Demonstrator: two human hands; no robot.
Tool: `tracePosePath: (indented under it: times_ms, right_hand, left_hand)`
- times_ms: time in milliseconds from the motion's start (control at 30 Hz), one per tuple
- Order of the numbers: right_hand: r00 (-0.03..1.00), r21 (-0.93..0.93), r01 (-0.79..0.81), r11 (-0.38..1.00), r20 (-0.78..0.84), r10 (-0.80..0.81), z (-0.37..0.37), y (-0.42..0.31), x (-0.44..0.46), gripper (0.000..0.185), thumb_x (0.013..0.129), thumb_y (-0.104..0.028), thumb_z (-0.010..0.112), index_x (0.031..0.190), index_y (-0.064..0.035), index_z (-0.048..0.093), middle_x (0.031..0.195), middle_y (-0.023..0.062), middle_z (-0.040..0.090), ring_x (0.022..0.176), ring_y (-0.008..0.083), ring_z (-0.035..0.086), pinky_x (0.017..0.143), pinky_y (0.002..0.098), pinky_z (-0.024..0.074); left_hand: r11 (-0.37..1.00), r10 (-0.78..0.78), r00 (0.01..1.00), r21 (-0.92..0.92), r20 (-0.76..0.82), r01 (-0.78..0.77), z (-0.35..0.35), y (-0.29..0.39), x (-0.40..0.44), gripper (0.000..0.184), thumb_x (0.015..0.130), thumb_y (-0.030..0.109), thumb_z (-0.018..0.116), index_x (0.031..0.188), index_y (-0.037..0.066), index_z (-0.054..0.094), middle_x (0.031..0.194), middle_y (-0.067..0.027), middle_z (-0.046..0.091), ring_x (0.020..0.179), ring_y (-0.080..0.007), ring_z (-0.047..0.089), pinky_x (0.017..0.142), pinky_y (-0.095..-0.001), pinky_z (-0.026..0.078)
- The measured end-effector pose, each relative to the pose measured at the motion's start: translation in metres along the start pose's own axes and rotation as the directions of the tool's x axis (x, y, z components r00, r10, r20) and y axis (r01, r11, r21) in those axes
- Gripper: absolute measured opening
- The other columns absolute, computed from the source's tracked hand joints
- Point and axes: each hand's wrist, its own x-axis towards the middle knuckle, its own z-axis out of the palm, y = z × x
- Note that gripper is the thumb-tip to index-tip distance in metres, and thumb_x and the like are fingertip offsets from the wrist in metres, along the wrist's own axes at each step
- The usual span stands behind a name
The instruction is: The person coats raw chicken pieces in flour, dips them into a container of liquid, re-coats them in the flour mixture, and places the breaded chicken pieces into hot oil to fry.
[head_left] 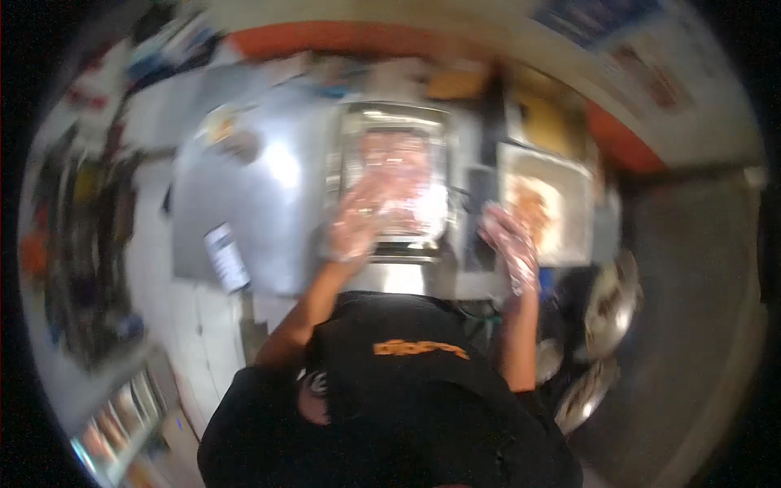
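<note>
While pinkish food (396, 159) stretches lengthwise away, the left hand (355, 229) is nearer, the right hand (512, 241) by the bin (576, 211). Blur hides whether either's fingers grip anything.

Shiny metal tray (394, 111), upper centre of frame: rectangular, long sides running up-frame. Pinkish contents (399, 154) spread inside, glossy; blur hides separate pieces. Pale rectangular tub (578, 224), right of centre: whitish layer (551, 237) within, orange-brown mass (530, 205) at its upper left, texture unclear.
</note>
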Motion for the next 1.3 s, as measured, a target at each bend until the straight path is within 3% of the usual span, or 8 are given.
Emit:
tracePosePath:
  times_ms: [133, 233, 533, 633, 767, 867, 1100, 1300]
  right_hand:
    - [0.919, -0.072, 0.051, 0.996, -0.387, -0.075, -0.118, -0.003, 0.011, 0.04, 0.079, -0.018, 0.065, 0.116, -0.0024, 0.061, 0.111, 0.0129, 0.063, 0.108, 0.0248, 0.057, 0.091, 0.0396, 0.0481]
    - [0.908, -0.311, -0.184, 0.932, -0.417, 0.041, -0.206, 0.027, 0.051, 0.05, 0.081, -0.023, 0.061, 0.125, -0.0022, 0.053, 0.125, 0.0179, 0.055, 0.114, 0.0249, 0.054, 0.098, 0.0325, 0.0406]
    - [0.932, -0.528, -0.268, 0.805, -0.355, 0.077, -0.235, 0.136, 0.22, 0.042, 0.08, -0.034, 0.059, 0.103, 0.0008, 0.064, 0.087, 0.0155, 0.067, 0.077, 0.0244, 0.063, 0.07, 0.0393, 0.0507]
    - [0.981, -0.924, 0.192, 0.332, 0.192, -0.032, -0.226, 0.146, 0.239, 0.042, 0.088, -0.031, 0.041, 0.092, 0.0035, 0.064, 0.091, 0.0247, 0.064, 0.084, 0.0338, 0.064, 0.073, 0.04, 0.0509]
    - [0.949, -0.531, -0.11, 0.84, 0.194, 0.247, -0.223, 0.082, 0.193, 0.038, 0.083, -0.029, 0.044, 0.101, 0.0, 0.062, 0.096, 0.0226, 0.063, 0.087, 0.0308, 0.063, 0.078, 0.0369, 0.05]
    - [0.832, -0.639, 0.426, 0.641, 0.555, 0.0, -0.269, 0.082, 0.187, 0.046, 0.084, -0.034, 0.044, 0.113, -0.0016, 0.058, 0.11, 0.0235, 0.06, 0.101, 0.0314, 0.059, 0.09, 0.0341, 0.0457]
    - [0.94, -0.834, 0.022, 0.552, 0.205, 0.273, -0.272, 0.104, 0.144, 0.077, 0.081, -0.05, 0.056, 0.124, 0.012, 0.042, 0.118, 0.0309, 0.055, 0.111, 0.037, 0.055, 0.097, 0.0386, 0.0405]
    - [0.861, -0.287, -0.375, 0.881, 0.244, 0.446, -0.238, 0.093, 0.139, 0.072, 0.079, -0.027, 0.067, 0.132, 0.0065, 0.033, 0.108, 0.0161, 0.06, 0.093, 0.0181, 0.057, 0.076, 0.0296, 0.0473]
  left_hand:
    - [0.517, 0.063, 0.961, 0.815, 0.27, -0.263, 0.077, -0.019, 0.031, 0.038, 0.086, 0.01, 0.052, 0.123, 0.002, 0.054, 0.126, -0.0163, 0.055, 0.115, -0.029, 0.054, 0.099, -0.04, 0.042]
    - [0.536, 0.01, 0.892, 0.75, 0.452, -0.386, 0.139, -0.065, 0.051, 0.035, 0.077, 0.0, 0.053, 0.111, 0.005, 0.062, 0.122, -0.0186, 0.057, 0.11, -0.0297, 0.057, 0.096, -0.0362, 0.043]
    - [0.456, -0.418, 0.743, 0.587, -0.522, 0.669, 0.15, -0.358, 0.164, 0.037, 0.083, 0.028, 0.059, 0.106, 0.0, 0.06, 0.103, -0.0166, 0.061, 0.089, -0.0241, 0.057, 0.077, -0.0378, 0.046]
    - [0.494, -0.492, 0.629, 0.402, -0.602, 0.771, 0.138, -0.381, 0.175, 0.032, 0.083, 0.027, 0.058, 0.101, 0.0, 0.059, 0.101, -0.0156, 0.061, 0.084, -0.0239, 0.055, 0.075, -0.0389, 0.045]
    - [0.49, -0.446, 0.638, 0.425, -0.628, 0.761, 0.179, -0.353, 0.167, 0.03, 0.084, 0.022, 0.056, 0.103, -0.001, 0.056, 0.102, -0.0147, 0.06, 0.084, -0.0232, 0.053, 0.072, -0.0399, 0.044]
    - [0.106, -0.434, 0.828, 0.893, -0.355, 0.438, 0.176, -0.331, 0.152, 0.024, 0.084, 0.019, 0.052, 0.095, -0.001, 0.058, 0.093, -0.019, 0.06, 0.081, -0.0272, 0.056, 0.071, -0.0419, 0.044]
    - [-0.459, -0.747, 0.654, 0.803, -0.118, -0.38, 0.19, -0.322, 0.12, 0.039, 0.086, 0.03, 0.045, 0.108, 0.004, 0.065, 0.111, -0.0237, 0.06, 0.106, -0.0336, 0.056, 0.092, -0.0405, 0.041]
    - [0.447, -0.66, 0.662, 0.523, -0.355, 0.726, 0.173, -0.368, 0.109, 0.038, 0.08, 0.019, 0.061, 0.112, -0.002, 0.06, 0.106, -0.0128, 0.062, 0.095, -0.0209, 0.058, 0.082, -0.0317, 0.046]
